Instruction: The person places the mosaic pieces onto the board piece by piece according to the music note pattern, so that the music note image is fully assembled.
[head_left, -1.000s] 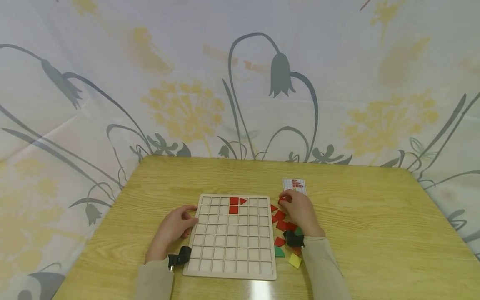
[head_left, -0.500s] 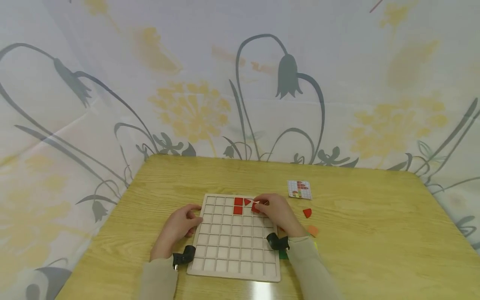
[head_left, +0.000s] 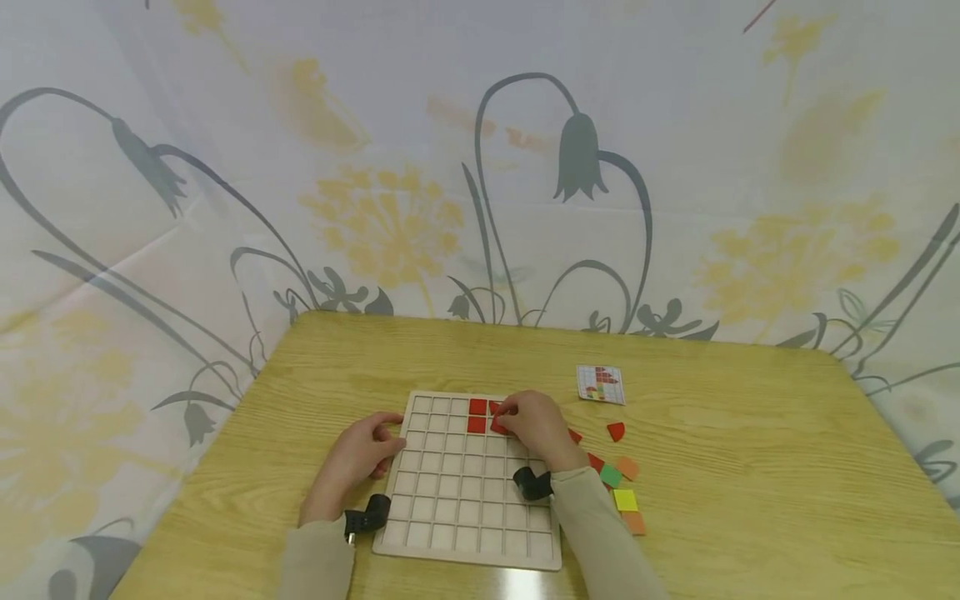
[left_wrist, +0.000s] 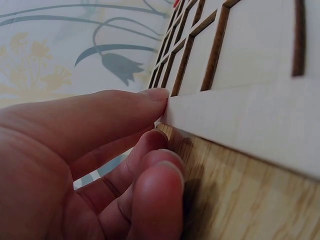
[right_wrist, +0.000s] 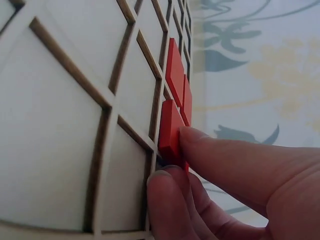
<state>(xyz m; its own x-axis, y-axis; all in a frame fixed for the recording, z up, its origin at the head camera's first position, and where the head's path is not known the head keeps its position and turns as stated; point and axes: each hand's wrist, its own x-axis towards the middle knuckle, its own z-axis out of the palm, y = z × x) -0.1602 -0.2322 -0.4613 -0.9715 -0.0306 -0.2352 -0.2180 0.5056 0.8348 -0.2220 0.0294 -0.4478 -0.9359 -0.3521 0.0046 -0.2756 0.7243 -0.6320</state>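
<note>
A pale wooden grid board (head_left: 450, 487) lies on the table, with two red square tiles (head_left: 477, 416) set in neighbouring cells near its far edge. My right hand (head_left: 536, 425) is over the board, pinching a red square tile (right_wrist: 171, 132) just right of the lower set square. In the right wrist view this tile stands slightly proud of the grid, thumb against its face. A red triangle tile (head_left: 494, 407) shows partly behind the fingers. At the board's left edge, my left hand (head_left: 360, 450) rests with fingers loosely bent; its thumb tip touches the rim in the left wrist view.
To the right lie loose tiles: a red quarter-round (head_left: 616, 431), a green one (head_left: 611, 476), a yellow square (head_left: 625, 500) and orange ones (head_left: 633, 523). My right forearm partly covers this group. A printed pattern card (head_left: 600, 385) lies beyond the board's far right corner.
From the loose tiles, my right hand has carried the red square leftward onto the board, beside the lower red square. My left hand keeps its place at the rim. The view has shifted slightly.
</note>
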